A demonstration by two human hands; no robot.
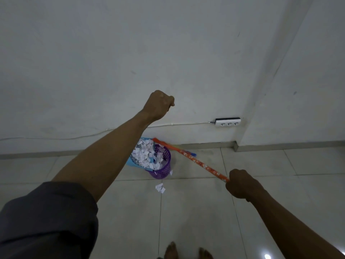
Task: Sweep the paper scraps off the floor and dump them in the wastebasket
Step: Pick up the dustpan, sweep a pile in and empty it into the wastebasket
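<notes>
Right hand (240,184) around slim patterned orange broomstick (202,164)

Glossy, smooth floor tiles (196,212) throw back glare below a matt, scuffed painted wall (112,53); crumpled white paper scraps (143,156), a smooth blue plastic dustpan (130,162), a purple plastic mesh wastebasket (164,169), a broom handle (201,164) in shiny orange floral wrap, a white plastic power strip (227,122), a dark matt cloth sleeve (46,212)

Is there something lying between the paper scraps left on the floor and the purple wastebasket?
Nothing visible. The scraps lie on bare tile just before the wastebasket; the broom passes over its far rim.
</notes>
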